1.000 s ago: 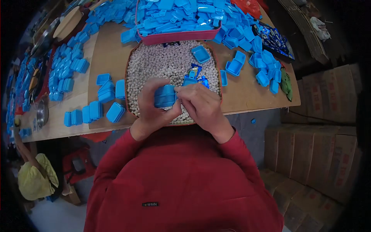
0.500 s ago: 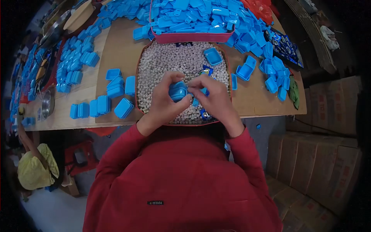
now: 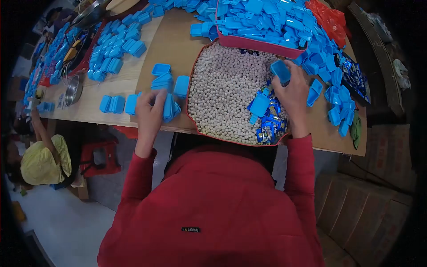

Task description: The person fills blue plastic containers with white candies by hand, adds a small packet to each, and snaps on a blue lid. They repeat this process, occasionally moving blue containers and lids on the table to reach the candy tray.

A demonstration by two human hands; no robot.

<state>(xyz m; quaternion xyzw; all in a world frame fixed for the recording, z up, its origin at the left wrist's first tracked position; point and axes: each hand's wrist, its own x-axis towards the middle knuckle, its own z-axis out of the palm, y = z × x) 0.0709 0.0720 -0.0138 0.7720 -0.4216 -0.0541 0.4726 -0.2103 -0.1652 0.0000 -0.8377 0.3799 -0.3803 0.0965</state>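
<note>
My right hand (image 3: 293, 91) is closed on a small open blue box (image 3: 280, 71) over the right side of a red-rimmed tray (image 3: 190, 93) of pale round pellets (image 3: 227, 89). Below that hand, a blue lid piece (image 3: 259, 105) and several dark blue packets (image 3: 268, 129) lie on the pellets. My left hand (image 3: 150, 109) is at a group of closed blue boxes (image 3: 171, 108) left of the tray, its fingers bent beside them. Whether those fingers grip a box is hidden. Another blue box (image 3: 182, 86) stands nearby.
Behind the tray, a pink-rimmed bin (image 3: 262, 46) is heaped with blue parts. Rows of blue boxes (image 3: 112, 104) stand on the left. A black tray of packets (image 3: 354, 78) and a red bag (image 3: 329, 20) lie right. A person in yellow (image 3: 46, 160) sits far left.
My hands have separated: the left moved to the boxes beside the tray, and the right now holds an open box. The closed box between them is gone from there. The view has shifted left.
</note>
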